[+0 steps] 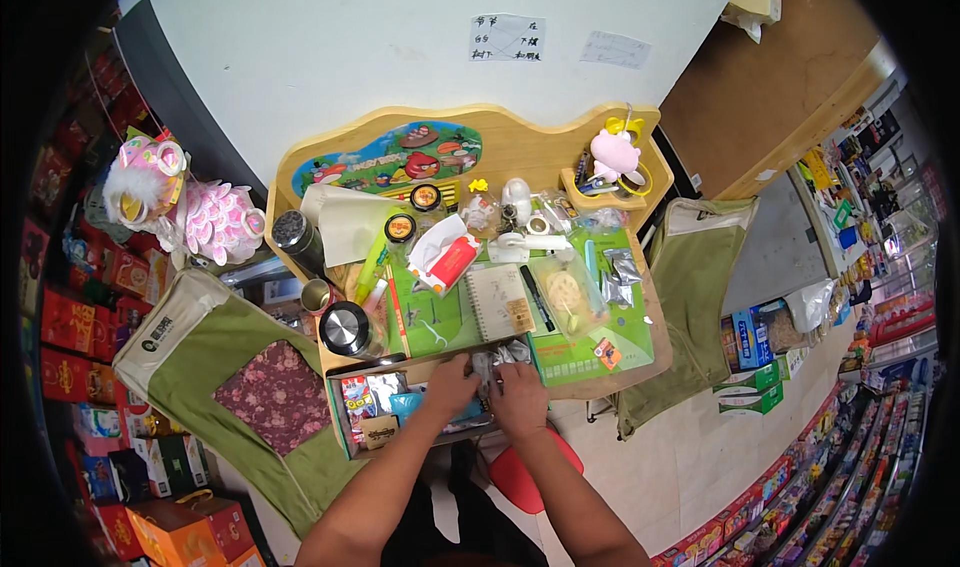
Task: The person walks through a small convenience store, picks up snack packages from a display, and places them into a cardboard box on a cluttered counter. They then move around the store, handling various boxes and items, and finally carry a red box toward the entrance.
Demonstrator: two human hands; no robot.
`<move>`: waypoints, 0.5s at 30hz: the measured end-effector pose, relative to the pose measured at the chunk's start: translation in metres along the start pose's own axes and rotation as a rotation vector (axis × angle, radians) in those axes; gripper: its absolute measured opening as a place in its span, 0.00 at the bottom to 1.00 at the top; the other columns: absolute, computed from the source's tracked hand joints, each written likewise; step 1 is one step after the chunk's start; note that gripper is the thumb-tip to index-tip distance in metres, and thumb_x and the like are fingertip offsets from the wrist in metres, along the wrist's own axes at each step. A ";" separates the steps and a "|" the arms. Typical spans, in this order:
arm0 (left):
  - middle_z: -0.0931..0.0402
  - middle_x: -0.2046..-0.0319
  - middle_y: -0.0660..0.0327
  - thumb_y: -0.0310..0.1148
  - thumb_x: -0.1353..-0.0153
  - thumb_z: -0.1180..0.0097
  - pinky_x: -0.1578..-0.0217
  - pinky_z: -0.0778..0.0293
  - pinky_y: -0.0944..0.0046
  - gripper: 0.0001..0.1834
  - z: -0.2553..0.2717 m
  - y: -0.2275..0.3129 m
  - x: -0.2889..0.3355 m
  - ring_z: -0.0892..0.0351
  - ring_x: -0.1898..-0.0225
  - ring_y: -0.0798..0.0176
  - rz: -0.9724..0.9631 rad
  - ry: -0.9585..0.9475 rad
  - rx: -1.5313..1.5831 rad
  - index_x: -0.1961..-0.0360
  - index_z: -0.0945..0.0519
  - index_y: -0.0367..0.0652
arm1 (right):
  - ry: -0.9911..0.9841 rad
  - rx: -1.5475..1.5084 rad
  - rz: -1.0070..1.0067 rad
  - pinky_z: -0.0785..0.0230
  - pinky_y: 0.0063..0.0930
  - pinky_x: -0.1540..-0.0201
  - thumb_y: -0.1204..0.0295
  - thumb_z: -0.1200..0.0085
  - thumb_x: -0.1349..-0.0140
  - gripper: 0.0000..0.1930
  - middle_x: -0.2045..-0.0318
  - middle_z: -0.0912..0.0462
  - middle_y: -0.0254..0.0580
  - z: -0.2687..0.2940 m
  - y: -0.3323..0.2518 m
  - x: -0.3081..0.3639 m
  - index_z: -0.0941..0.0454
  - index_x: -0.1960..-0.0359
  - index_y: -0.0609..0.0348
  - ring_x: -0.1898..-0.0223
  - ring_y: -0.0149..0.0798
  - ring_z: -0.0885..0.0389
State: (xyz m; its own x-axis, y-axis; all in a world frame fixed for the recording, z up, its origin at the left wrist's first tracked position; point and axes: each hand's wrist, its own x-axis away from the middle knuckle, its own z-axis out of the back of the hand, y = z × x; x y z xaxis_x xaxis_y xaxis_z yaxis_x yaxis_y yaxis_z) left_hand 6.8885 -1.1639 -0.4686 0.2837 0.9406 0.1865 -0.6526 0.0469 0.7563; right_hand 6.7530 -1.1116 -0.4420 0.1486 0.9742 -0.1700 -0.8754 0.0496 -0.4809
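Both my hands are over the right part of a pulled-out desk drawer [345, 437]. A crumpled, clear greyish plastic bag [484, 369] lies between them. My right hand [518, 395] has its fingers closed on the bag. My left hand [453, 385] is beside it with curled fingers, and what they hold, if anything, is hidden. Left of my hands the drawer contains a blue packet [405, 405], a brown card box [380, 431] and several small colourful packets.
Behind the drawer the desk [655, 312] carries a spiral notebook [490, 307], a black pen [537, 297], a plastic container [570, 295] and a lidded jar [348, 329]. Green folding chairs [215, 367] flank it. A red stool [535, 472] stands below my right forearm.
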 end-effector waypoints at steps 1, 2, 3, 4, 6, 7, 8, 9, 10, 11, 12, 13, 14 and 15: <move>0.21 0.67 0.45 0.37 0.46 0.45 0.60 0.27 0.51 0.16 0.003 -0.008 0.001 0.22 0.63 0.44 0.024 -0.036 -0.003 0.61 0.22 0.37 | -0.007 -0.039 -0.031 0.30 0.42 0.65 0.69 0.42 0.50 0.08 0.69 0.24 0.44 0.002 0.000 0.001 0.24 0.69 0.53 0.65 0.49 0.25; 0.21 0.66 0.46 0.36 0.47 0.44 0.59 0.27 0.52 0.16 0.009 -0.012 0.002 0.22 0.62 0.44 0.045 -0.075 -0.004 0.61 0.21 0.38 | -0.014 -0.076 -0.065 0.30 0.42 0.65 0.69 0.42 0.50 0.08 0.69 0.24 0.44 0.005 0.001 0.004 0.24 0.68 0.54 0.64 0.49 0.25; 0.21 0.65 0.47 0.35 0.48 0.44 0.58 0.27 0.52 0.15 0.013 -0.014 0.003 0.22 0.61 0.45 0.067 -0.114 -0.006 0.60 0.20 0.39 | -0.020 -0.113 -0.098 0.30 0.43 0.64 0.70 0.42 0.51 0.08 0.69 0.24 0.44 0.009 0.002 0.007 0.23 0.67 0.54 0.64 0.49 0.25; 0.21 0.66 0.47 0.36 0.48 0.45 0.58 0.27 0.52 0.14 0.015 -0.014 0.004 0.22 0.61 0.45 0.028 -0.081 0.000 0.62 0.20 0.40 | -0.033 -0.113 -0.107 0.30 0.42 0.64 0.70 0.42 0.51 0.08 0.68 0.24 0.43 0.013 0.003 0.011 0.23 0.67 0.54 0.63 0.49 0.25; 0.21 0.67 0.48 0.38 0.47 0.47 0.58 0.28 0.50 0.13 0.017 -0.015 0.007 0.23 0.62 0.45 -0.045 -0.008 0.010 0.66 0.18 0.41 | -0.061 -0.114 -0.118 0.30 0.41 0.63 0.70 0.42 0.51 0.09 0.67 0.24 0.41 0.020 0.003 0.016 0.22 0.67 0.54 0.61 0.48 0.25; 0.21 0.67 0.48 0.39 0.47 0.48 0.58 0.28 0.51 0.14 0.018 -0.016 0.006 0.23 0.61 0.45 -0.034 -0.052 -0.008 0.65 0.18 0.41 | -0.057 -0.095 -0.087 0.29 0.40 0.63 0.71 0.42 0.51 0.09 0.65 0.24 0.41 0.022 0.000 0.017 0.21 0.66 0.53 0.60 0.47 0.25; 0.21 0.66 0.49 0.39 0.46 0.48 0.57 0.28 0.51 0.15 0.018 -0.015 0.004 0.23 0.61 0.45 -0.022 -0.097 -0.026 0.65 0.18 0.41 | -0.051 -0.075 -0.058 0.29 0.40 0.62 0.71 0.42 0.52 0.09 0.64 0.24 0.40 0.022 -0.005 0.019 0.21 0.66 0.53 0.58 0.47 0.25; 0.21 0.65 0.49 0.40 0.46 0.49 0.57 0.28 0.51 0.16 0.018 -0.015 0.002 0.23 0.60 0.46 -0.011 -0.143 -0.045 0.64 0.18 0.42 | -0.047 -0.056 -0.029 0.29 0.39 0.62 0.71 0.42 0.52 0.10 0.62 0.24 0.40 0.022 -0.008 0.019 0.21 0.66 0.53 0.57 0.46 0.26; 0.21 0.64 0.49 0.41 0.46 0.49 0.56 0.28 0.52 0.16 0.018 -0.014 0.002 0.23 0.60 0.46 0.006 -0.146 -0.074 0.64 0.18 0.42 | -0.036 -0.049 0.044 0.29 0.39 0.61 0.72 0.42 0.53 0.10 0.61 0.24 0.40 0.019 -0.010 0.018 0.21 0.66 0.53 0.56 0.46 0.26; 0.22 0.63 0.49 0.42 0.45 0.50 0.56 0.28 0.52 0.17 0.017 -0.014 0.002 0.24 0.59 0.46 0.023 -0.150 -0.103 0.64 0.18 0.42 | -0.025 -0.042 0.118 0.29 0.39 0.60 0.72 0.42 0.54 0.10 0.59 0.25 0.40 0.016 -0.012 0.014 0.21 0.66 0.53 0.55 0.46 0.27; 0.22 0.62 0.49 0.43 0.45 0.50 0.56 0.28 0.52 0.17 0.017 -0.013 0.001 0.24 0.59 0.46 0.041 -0.152 -0.132 0.64 0.18 0.42 | -0.014 -0.036 0.192 0.29 0.39 0.60 0.73 0.42 0.54 0.11 0.58 0.25 0.40 0.014 -0.013 0.010 0.21 0.67 0.53 0.54 0.46 0.28; 0.23 0.60 0.51 0.44 0.45 0.50 0.54 0.29 0.53 0.18 0.017 -0.018 0.000 0.25 0.55 0.48 0.029 -0.191 -0.154 0.61 0.18 0.43 | -0.029 -0.026 0.224 0.30 0.39 0.59 0.73 0.42 0.55 0.11 0.57 0.26 0.41 0.013 -0.015 0.006 0.21 0.67 0.53 0.53 0.46 0.28; 0.23 0.58 0.52 0.45 0.45 0.49 0.52 0.30 0.54 0.20 0.020 -0.019 -0.002 0.26 0.52 0.49 0.016 -0.231 -0.175 0.59 0.19 0.43 | -0.043 -0.016 0.255 0.30 0.39 0.58 0.74 0.42 0.56 0.11 0.57 0.26 0.41 0.013 -0.016 0.002 0.21 0.67 0.54 0.52 0.46 0.29; 0.24 0.56 0.54 0.47 0.45 0.48 0.50 0.30 0.55 0.21 0.022 -0.021 -0.003 0.28 0.49 0.51 0.004 -0.270 -0.197 0.56 0.20 0.44 | -0.057 -0.007 0.287 0.30 0.40 0.57 0.75 0.42 0.57 0.12 0.56 0.26 0.41 0.012 -0.017 -0.001 0.21 0.67 0.54 0.52 0.46 0.29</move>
State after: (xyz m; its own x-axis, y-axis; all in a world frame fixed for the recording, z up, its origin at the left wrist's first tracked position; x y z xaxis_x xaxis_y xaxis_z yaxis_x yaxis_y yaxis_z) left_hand 6.9169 -1.1749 -0.4709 0.4395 0.8189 0.3691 -0.7701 0.1319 0.6242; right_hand 6.7620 -1.1111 -0.4230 -0.1311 0.9590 -0.2513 -0.8748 -0.2312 -0.4258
